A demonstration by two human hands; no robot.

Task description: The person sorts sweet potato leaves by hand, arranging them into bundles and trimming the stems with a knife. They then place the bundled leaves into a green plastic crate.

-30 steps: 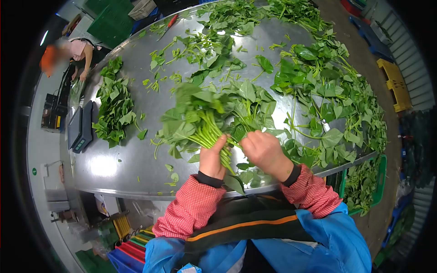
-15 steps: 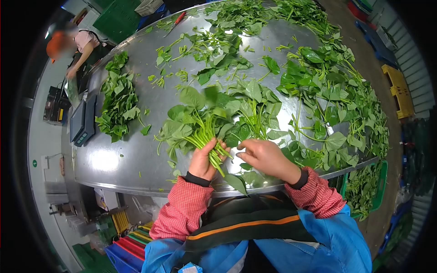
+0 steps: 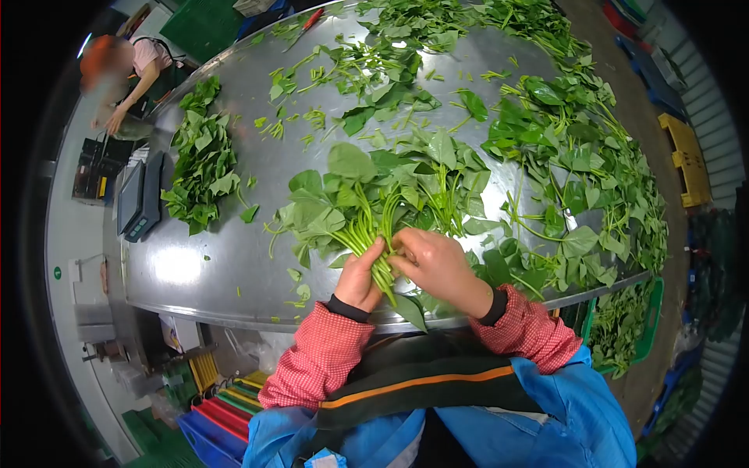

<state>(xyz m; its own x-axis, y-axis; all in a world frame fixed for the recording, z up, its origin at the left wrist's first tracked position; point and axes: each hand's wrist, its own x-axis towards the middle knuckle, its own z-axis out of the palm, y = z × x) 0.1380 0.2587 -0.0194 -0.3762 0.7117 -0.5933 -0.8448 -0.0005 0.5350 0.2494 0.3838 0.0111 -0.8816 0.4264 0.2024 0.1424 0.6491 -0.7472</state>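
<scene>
My left hand [image 3: 360, 279] is closed round the stems of a bunch of leafy greens [image 3: 355, 226], whose leaves fan out away from me above the metal table. The cut stem ends stick out below my thumb, with one leaf hanging beneath them. My right hand [image 3: 429, 261] is pressed against the right side of the bunch, fingers pinched at the stems. Just beyond it, more leafy stems [image 3: 445, 191] lie loose on the table.
A long heap of greens [image 3: 585, 164] covers the right side of the metal table [image 3: 257, 273]. A stacked row of greens [image 3: 201, 160] lies left, beside a scale [image 3: 142, 199]. A red-handled knife [image 3: 312, 19] rests at the far edge. Another person [image 3: 144, 66] stands far left.
My right hand has moved left onto the stems, its fingers now meeting the bunch. My left hand still grips it. The other person's arm has shifted slightly.
</scene>
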